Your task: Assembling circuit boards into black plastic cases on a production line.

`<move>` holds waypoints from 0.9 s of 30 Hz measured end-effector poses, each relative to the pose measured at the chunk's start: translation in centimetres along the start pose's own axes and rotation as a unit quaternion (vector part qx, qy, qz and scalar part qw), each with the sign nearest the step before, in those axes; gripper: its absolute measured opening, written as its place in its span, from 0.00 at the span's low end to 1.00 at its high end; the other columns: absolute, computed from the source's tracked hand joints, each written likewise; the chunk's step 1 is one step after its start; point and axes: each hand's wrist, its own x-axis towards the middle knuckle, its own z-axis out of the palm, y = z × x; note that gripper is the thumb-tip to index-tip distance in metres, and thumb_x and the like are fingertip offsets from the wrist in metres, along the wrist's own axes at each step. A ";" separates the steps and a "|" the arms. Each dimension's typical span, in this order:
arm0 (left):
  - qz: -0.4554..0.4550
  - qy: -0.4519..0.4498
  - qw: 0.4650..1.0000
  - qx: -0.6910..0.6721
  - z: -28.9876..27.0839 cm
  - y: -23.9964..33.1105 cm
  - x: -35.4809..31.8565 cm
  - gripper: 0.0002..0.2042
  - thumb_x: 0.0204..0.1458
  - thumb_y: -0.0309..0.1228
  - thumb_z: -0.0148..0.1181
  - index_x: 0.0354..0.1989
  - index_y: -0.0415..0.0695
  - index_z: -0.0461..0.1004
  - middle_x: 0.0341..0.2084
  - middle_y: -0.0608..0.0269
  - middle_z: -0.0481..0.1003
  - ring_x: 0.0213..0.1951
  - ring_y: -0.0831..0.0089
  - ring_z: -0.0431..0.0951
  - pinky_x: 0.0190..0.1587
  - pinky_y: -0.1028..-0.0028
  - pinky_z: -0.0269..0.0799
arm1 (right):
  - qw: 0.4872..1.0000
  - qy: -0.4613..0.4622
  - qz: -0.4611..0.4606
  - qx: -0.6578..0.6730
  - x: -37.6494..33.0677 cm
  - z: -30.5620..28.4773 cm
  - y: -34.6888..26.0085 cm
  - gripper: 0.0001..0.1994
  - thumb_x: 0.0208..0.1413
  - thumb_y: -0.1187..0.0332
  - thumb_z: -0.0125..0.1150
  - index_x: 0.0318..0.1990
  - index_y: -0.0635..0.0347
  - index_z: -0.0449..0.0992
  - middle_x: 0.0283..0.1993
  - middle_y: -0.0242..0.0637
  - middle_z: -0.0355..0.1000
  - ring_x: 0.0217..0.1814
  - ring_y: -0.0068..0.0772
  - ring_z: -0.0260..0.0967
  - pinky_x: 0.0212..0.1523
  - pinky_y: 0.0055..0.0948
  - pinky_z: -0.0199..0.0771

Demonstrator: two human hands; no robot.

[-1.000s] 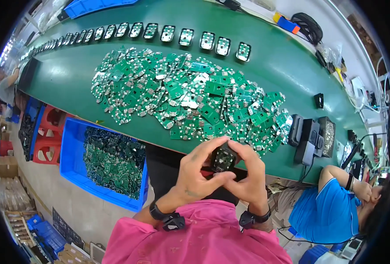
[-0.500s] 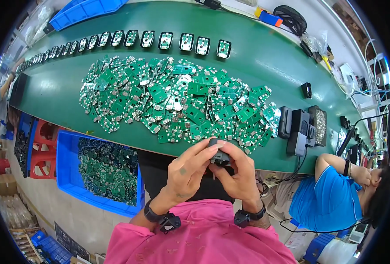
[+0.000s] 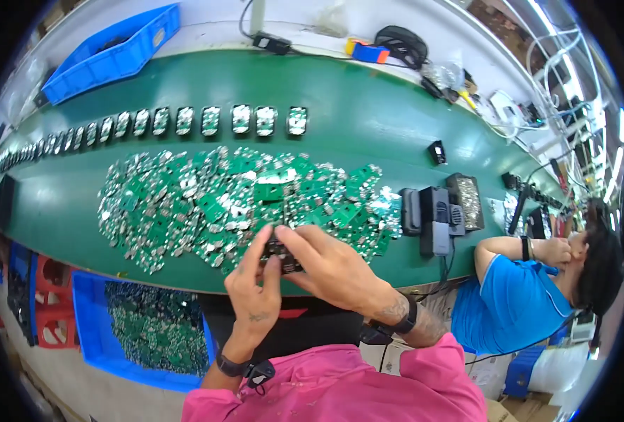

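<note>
Holding small dark casing point(image 3: 290, 263) between both hands, over the desk's point(image 3: 368, 141) near edge, about mid-length; contact with the desktop cannot be told. Left grip point(image 3: 252, 285) closed on its left side, thumb and fingertips pinching. Right grip point(image 3: 336, 271) closed on its right side, fingers bent over it and hiding part. Loose heap of green circuit boards point(image 3: 210, 207) just beyond. Row of board-filled casings point(image 3: 211, 121) runs along the far side toward the left end. Blue bin point(image 3: 101, 77) at far left corner. Black device point(image 3: 435, 221) right of heap. Blue crate point(image 3: 139, 374) of boards below near edge, leftward. Co-worker point(image 3: 516, 302) in blue at near edge, right.
</note>
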 end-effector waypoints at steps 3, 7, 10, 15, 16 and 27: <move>-0.031 0.019 0.994 -0.101 -0.1 -0.8 0.1 0.25 0.58 0.24 0.55 0.65 0.37 0.63 0.36 0.50 0.81 0.32 0.70 0.82 0.35 0.73 0.77 | 0.999 0.020 -0.016 -0.026 2.7 -1.4 2.0 0.35 0.42 0.69 0.74 0.59 0.63 0.65 0.50 0.50 0.69 0.46 0.53 0.72 0.44 0.40 0.77; 0.038 0.032 0.998 -0.028 -1.3 -2.6 -0.8 0.19 0.59 0.26 0.53 0.59 0.35 0.68 0.38 0.51 0.79 0.33 0.71 0.81 0.35 0.77 0.76 | 0.984 0.120 0.083 -0.101 7.7 -4.8 12.4 0.36 0.39 0.64 0.76 0.57 0.68 0.67 0.49 0.53 0.71 0.43 0.47 0.73 0.44 0.39 0.76; 0.086 0.074 0.990 0.083 -2.3 -4.1 -1.4 0.10 0.56 0.23 0.55 0.45 0.37 0.75 0.34 0.54 0.79 0.32 0.65 0.79 0.37 0.72 0.75 | 0.980 0.065 0.140 -0.125 11.6 -5.7 19.6 0.36 0.38 0.62 0.77 0.55 0.73 0.68 0.47 0.54 0.73 0.42 0.49 0.73 0.46 0.40 0.75; 0.128 0.101 0.971 0.175 -3.3 -5.1 -1.5 0.04 0.52 0.21 0.57 0.35 0.40 0.76 0.30 0.58 0.78 0.35 0.58 0.76 0.42 0.64 0.71 | 0.975 -0.012 0.180 -0.127 14.3 -4.6 24.2 0.34 0.37 0.61 0.77 0.50 0.72 0.70 0.52 0.59 0.70 0.57 0.56 0.67 0.59 0.43 0.68; 0.116 0.096 0.973 0.178 -3.3 -5.3 -1.8 0.04 0.52 0.21 0.57 0.34 0.40 0.76 0.29 0.58 0.77 0.36 0.57 0.74 0.43 0.63 0.70 | 0.974 -0.011 0.176 -0.140 14.2 -4.7 24.3 0.35 0.37 0.61 0.77 0.51 0.72 0.70 0.52 0.59 0.70 0.58 0.55 0.67 0.59 0.43 0.68; 0.120 0.117 0.967 0.194 -5.0 -6.5 -3.4 0.05 0.56 0.20 0.52 0.35 0.35 0.75 0.28 0.56 0.72 0.31 0.64 0.72 0.31 0.71 0.67 | 0.809 0.054 0.438 -0.389 7.2 -14.9 28.7 0.40 0.47 0.58 0.67 0.66 0.66 0.59 0.63 0.61 0.63 0.67 0.65 0.58 0.64 0.50 0.63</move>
